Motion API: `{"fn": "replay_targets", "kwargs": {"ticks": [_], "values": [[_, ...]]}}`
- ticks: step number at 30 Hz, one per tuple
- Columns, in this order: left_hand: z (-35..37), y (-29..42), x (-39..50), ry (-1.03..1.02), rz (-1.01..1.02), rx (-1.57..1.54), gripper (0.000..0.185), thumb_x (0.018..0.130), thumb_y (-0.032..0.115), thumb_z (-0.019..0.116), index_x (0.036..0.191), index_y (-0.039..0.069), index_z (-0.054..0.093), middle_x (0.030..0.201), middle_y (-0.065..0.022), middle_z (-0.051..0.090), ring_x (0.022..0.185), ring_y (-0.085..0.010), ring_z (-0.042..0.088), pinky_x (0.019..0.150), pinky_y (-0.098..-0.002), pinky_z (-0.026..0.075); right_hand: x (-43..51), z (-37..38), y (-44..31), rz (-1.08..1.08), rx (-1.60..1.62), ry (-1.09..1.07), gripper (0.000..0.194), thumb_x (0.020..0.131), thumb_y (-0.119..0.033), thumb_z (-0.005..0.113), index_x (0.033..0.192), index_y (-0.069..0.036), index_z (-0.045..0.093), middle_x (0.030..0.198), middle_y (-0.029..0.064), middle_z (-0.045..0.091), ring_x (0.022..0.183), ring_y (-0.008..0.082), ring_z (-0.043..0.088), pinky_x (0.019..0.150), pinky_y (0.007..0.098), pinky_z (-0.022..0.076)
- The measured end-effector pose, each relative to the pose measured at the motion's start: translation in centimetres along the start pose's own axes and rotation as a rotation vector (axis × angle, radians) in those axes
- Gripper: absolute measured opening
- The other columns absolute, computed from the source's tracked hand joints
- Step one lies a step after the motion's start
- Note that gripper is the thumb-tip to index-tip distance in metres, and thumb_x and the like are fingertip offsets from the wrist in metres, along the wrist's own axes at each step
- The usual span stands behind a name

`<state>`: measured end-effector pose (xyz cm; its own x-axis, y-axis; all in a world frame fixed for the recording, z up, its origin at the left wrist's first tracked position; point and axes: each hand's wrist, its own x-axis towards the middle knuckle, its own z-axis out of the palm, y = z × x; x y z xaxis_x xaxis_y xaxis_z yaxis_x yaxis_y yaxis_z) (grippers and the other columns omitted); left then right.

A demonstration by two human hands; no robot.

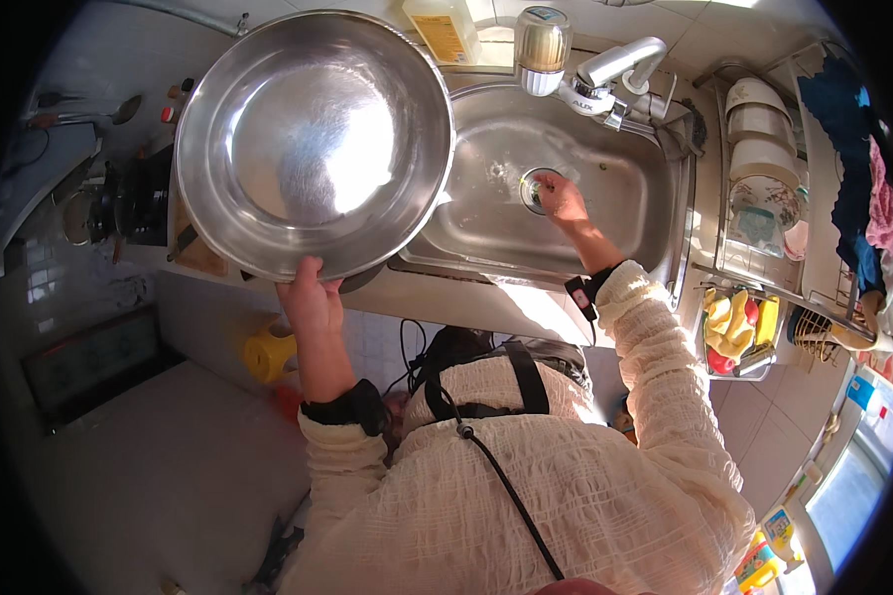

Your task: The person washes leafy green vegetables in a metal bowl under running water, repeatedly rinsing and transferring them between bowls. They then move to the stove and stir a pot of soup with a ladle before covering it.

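My left hand grips the near rim of a large, round stainless steel basin, thumb over the edge. The basin is tilted so that its shiny inside faces me, left of the sink and partly over it. Inside the stainless steel sink, my right hand reaches down to the drain. Small green scraps lie in the drain by its fingertips. The bent fingers hide part of the drain, and whether they pinch anything is unclear. Another green bit sits on the sink floor.
A faucet with a water filter stands behind the sink, near a bottle of yellowish liquid. On the right, a dish rack holds stacked bowls. A yellow stool is below the counter at left.
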<state>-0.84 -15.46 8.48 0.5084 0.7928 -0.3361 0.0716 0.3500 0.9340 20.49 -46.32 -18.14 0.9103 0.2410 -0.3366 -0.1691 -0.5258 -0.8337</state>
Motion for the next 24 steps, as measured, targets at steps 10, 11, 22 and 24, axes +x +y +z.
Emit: {"fn": "replay_targets", "kwargs": {"ticks": [10,11,22,24], "values": [[-10.1,8.1,-2.3,0.215,-0.166,-0.113,0.038,0.083,-0.006,0.057,0.122,-0.007,0.059,0.118,-0.0164,0.065,0.109,-0.0318,0.066,0.090,-0.0454,0.059,7.7,8.8,-19.3,-0.554,-0.264,0.090,0.037,0.091,-0.020,0.070,0.128,-0.020,0.069,0.130,0.0094,0.066,0.121,0.0308,0.060,0.103,0.0413,0.0503],[-10.3,8.3,-2.6,0.218,-0.149,-0.107,0.038,0.083,-0.006,0.058,0.122,-0.007,0.059,0.117,-0.0164,0.065,0.109,-0.0320,0.066,0.090,-0.0455,0.059,8.5,9.8,-20.5,-0.574,-0.348,0.093,0.045,0.090,-0.021,0.071,0.135,-0.024,0.066,0.140,0.0085,0.061,0.130,0.0310,0.055,0.107,0.0423,0.0486],[-10.7,7.5,-0.4,0.032,-0.420,-0.205,0.020,0.084,-0.005,0.058,0.104,-0.003,0.063,0.109,-0.0145,0.068,0.103,-0.0313,0.068,0.089,-0.0447,0.058,9.8,9.9,-21.9,-0.534,-0.110,0.219,0.023,0.096,-0.022,0.061,0.113,-0.009,0.068,0.124,0.0090,0.071,0.118,0.0336,0.064,0.104,0.0489,0.0465],[-9.8,7.0,0.3,-0.113,-0.390,-0.229,0.022,0.085,-0.005,0.056,0.106,-0.002,0.063,0.113,-0.0141,0.068,0.107,-0.0306,0.068,0.092,-0.0458,0.059,6.1,6.7,-18.9,-0.280,0.241,0.164,0.025,0.100,-0.025,0.058,0.112,-0.004,0.066,0.109,0.0120,0.073,0.101,0.0302,0.069,0.090,0.0406,0.0528]]}}
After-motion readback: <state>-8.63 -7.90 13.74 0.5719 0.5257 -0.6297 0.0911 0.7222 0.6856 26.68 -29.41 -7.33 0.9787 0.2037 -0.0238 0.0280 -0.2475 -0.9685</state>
